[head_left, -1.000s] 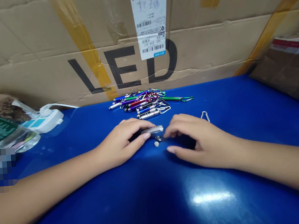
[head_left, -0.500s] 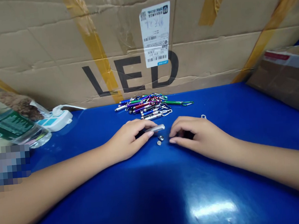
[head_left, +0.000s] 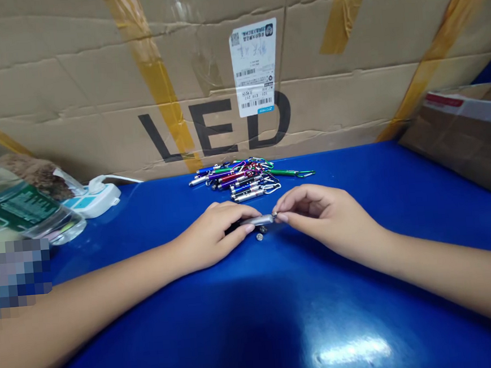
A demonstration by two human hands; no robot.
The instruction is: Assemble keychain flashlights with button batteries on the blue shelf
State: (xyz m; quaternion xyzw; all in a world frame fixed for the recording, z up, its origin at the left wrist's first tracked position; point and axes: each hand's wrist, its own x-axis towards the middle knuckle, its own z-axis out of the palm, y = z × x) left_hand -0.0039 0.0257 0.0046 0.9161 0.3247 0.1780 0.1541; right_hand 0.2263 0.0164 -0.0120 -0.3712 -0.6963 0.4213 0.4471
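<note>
My left hand [head_left: 227, 226] is closed round a silver mini flashlight tube [head_left: 262, 220], thumb in front and fingers behind, with its end pointing right. My right hand [head_left: 309, 210] pinches a small round metal piece [head_left: 274, 214], which looks like a button cell, at the tube's right end. Whether the piece is partly inside the tube I cannot tell. Just below the tube, a button cell [head_left: 260, 236] lies on the blue table, and a small dark metal part [head_left: 264, 229] sits beside it, partly hidden by the tube.
Behind my hands lies a pile of coloured mini flashlights [head_left: 245, 178] with carabiner clips. A large cardboard box [head_left: 95, 105] stands along the back. At the left are a plastic bottle [head_left: 22, 207] and a white power strip [head_left: 96, 200]; at the right, a brown carton [head_left: 459, 144].
My right hand has moved left and now holds the small metal piece against the tube's end. The silver tube has shifted slightly down in view.
</note>
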